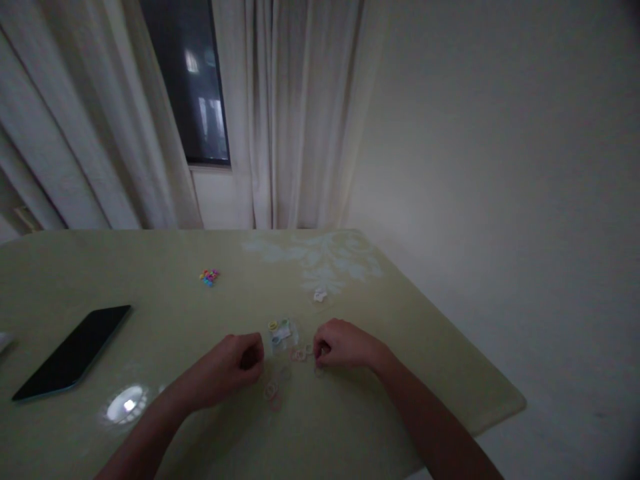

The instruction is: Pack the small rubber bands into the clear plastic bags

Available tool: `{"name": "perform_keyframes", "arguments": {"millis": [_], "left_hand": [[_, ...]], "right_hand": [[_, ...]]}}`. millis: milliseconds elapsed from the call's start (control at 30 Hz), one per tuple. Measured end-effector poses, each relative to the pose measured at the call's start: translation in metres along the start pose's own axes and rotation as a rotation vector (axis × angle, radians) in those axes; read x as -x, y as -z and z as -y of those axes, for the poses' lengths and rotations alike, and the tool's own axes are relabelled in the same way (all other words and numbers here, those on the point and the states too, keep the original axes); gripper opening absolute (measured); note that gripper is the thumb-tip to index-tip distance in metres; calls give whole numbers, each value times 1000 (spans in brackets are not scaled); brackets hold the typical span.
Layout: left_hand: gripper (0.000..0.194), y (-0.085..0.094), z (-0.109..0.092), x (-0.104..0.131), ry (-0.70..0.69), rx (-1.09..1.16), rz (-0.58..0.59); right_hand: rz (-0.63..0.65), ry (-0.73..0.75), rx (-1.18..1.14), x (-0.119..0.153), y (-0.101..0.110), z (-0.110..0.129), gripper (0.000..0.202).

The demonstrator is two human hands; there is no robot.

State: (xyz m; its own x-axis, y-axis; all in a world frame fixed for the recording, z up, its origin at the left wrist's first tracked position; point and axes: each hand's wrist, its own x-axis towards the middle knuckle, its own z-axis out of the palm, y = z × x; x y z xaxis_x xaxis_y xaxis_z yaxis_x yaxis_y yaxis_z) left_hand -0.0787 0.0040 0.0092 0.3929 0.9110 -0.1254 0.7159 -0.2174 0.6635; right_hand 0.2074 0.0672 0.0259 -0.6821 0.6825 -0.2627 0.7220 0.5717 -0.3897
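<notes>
My left hand (239, 368) is closed just above the table, its fingertips pinched together; anything between them is too small to make out. My right hand (340, 343) is pinched too, down by some small pale rings (300, 355), and what it grips is hidden. Between both hands lies a small clear bag (284, 331) with yellow and greenish rings on or in it. More thin rings, white and pinkish (273, 393), rest nearer to me, below and right of my left hand. A small white cluster (320, 295) sits beyond my right hand.
A black tablet (73, 353) lies on the pale green table (165, 267) at the left. A little heap of bright coloured pieces (209, 277) is farther back. Light reflects off the tabletop at lower left. Curtains and a wall stand behind; the table's right edge slants toward me.
</notes>
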Motion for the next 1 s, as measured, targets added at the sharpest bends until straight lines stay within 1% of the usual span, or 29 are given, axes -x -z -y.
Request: {"name": "perform_keyframes", "arguments": {"millis": [100, 133, 200, 400, 533, 667, 800, 900, 1000], "left_hand": [[20, -5, 1, -4, -46, 182, 5], [24, -7, 1, -5, -52, 208, 13], [24, -12, -2, -8, -58, 204, 22], [24, -30, -15, -14, -104, 53, -59], [27, -37, -16, -15, -115, -53, -41], [23, -39, -13, -15, -43, -111, -34], [18, -40, -12, -10, 9, -171, 0], [19, -45, -14, -6, -17, -251, 19], [24, -52, -14, -4, -79, -325, 0]], "right_hand": [[7, -20, 86, 0, -3, 10, 18], [6, -30, 114, 1, -4, 13, 19], [7, -42, 157, 1, -6, 17, 18], [15, 18, 172, 1, -7, 17, 20], [28, 44, 119, -1, -6, 14, 20], [6, 57, 73, -3, -5, 11, 17], [-21, 110, 21, -5, -6, 7, 19], [-50, 148, 4, -8, -7, 6, 18], [-65, 178, -24, -10, -8, 4, 16]]}}
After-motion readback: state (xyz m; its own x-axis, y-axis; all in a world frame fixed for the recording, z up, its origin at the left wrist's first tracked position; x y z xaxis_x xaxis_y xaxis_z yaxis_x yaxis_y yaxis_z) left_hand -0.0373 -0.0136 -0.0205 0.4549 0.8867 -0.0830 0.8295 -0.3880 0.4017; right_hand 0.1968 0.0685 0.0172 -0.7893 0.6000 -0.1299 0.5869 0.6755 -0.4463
